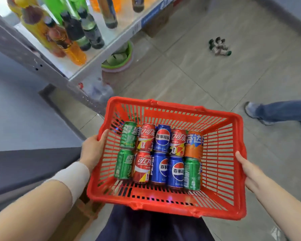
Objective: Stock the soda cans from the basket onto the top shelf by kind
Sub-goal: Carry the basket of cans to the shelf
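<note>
A red plastic basket (221, 204) is held in front of me above the floor. My left hand (92, 150) grips its left rim and my right hand (248, 173) grips its right rim. Inside lie several soda cans on their sides in two rows: green Sprite cans (128, 134), red Coca-Cola cans (142, 166), blue Pepsi cans (175, 172) and an orange Fanta can (194, 144). A white shelf board (111, 47) of the rack is at the upper left.
Several soft-drink bottles (73, 30) stand on the shelf. A green bowl (119, 60) and a pack of water bottles (97, 91) sit on the floor under it. Another person's leg and shoe (268, 113) are at the right. Small bottles (219, 46) lie on the tiled floor.
</note>
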